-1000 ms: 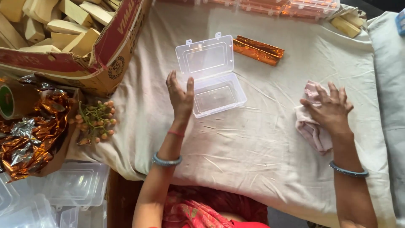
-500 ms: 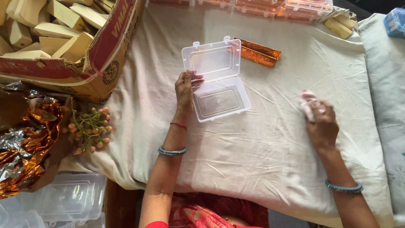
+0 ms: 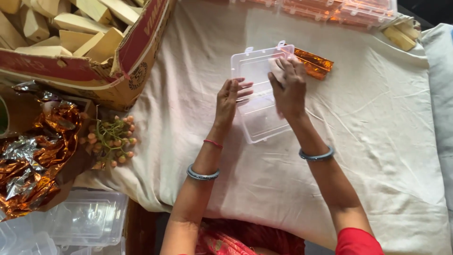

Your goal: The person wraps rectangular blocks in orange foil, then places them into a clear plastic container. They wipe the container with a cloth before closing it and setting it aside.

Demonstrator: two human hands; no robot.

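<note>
Bracketing the clear box (image 3: 257, 94), both hands sit mid-cloth (image 3: 377, 141), edges distant.

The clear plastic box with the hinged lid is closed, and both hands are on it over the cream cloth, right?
Not quite. In the head view the clear plastic box with the hinged lid lies open, its lid folded back flat, not closed. The rest holds: the left hand and the right hand are both on it, over the cream cloth.
</note>
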